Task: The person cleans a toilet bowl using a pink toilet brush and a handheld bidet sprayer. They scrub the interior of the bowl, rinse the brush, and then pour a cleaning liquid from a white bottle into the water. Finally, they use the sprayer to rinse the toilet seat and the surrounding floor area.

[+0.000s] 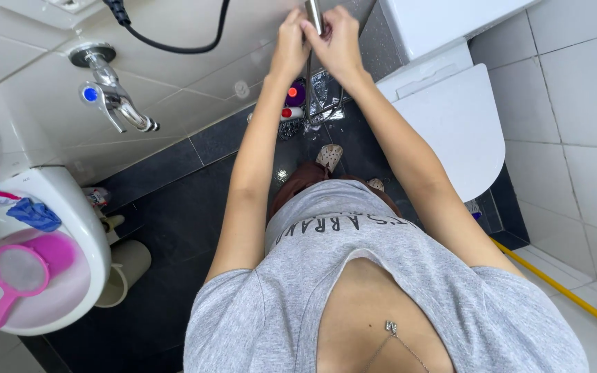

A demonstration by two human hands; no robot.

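Both hands work at the wall: our left hand (290, 43) and right hand (338, 41) are closed around a slim metal tube (314, 15) above the toilet tank (443, 24). We keep both grips firm and the tube in line with the wire rack (323, 97) below the tube, avoiding sideways force at the fitting.

Purple bottle (296, 94), orange cap, beside white bottle (291, 113), red cap, on dark floor below hands. Small labelled bottle (97, 197) under sink.
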